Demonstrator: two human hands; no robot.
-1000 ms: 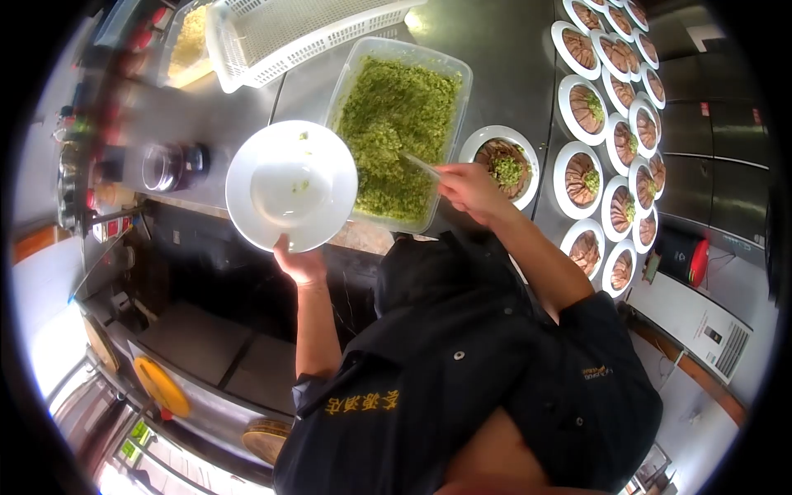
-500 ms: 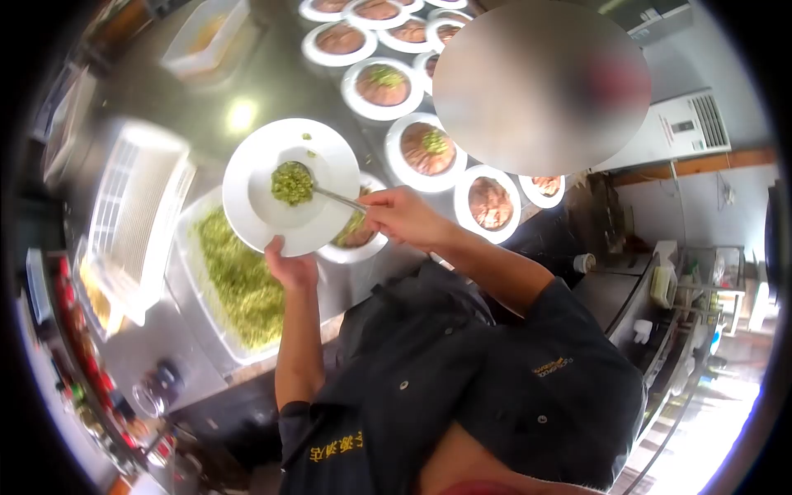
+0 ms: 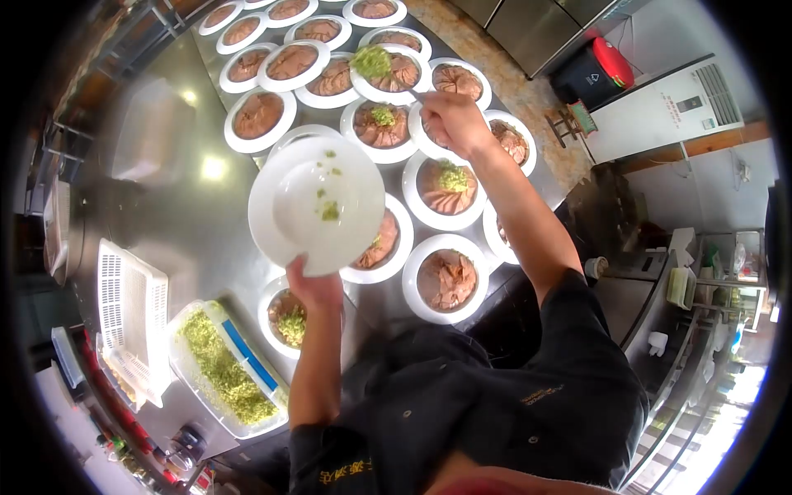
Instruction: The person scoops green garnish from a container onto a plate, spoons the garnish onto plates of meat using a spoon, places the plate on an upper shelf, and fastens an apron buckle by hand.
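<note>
My left hand (image 3: 313, 289) grips the near rim of a white plate (image 3: 285, 206), which is tilted and has a few green bits on it. Stretched forward over the plates of meat, my right hand (image 3: 454, 124) is closed around a spoon (image 3: 418, 96). A blurred clump of chopped green food (image 3: 371, 62) is at the spoon's far end, above a plate of sliced meat (image 3: 400, 74); the spoon's bowl is hidden. Green topping lies on a nearer meat plate (image 3: 384, 136) and on another meat plate (image 3: 441, 202). Plain sliced meat fills a plate (image 3: 445, 280) close to my body.
A clear tub (image 3: 272, 412) of chopped greens stands at the table's near left, beside a white slatted basket (image 3: 132, 305). Several more meat plates cover the back of the steel table (image 3: 177, 223). Past the far edge are a red-lidded bin (image 3: 594, 70) and a white appliance (image 3: 660, 115).
My right hand has moved the spoon of greens from the held plate forward over the meat plates. My left hand still holds the white plate, slightly farther right. The view has shifted.
</note>
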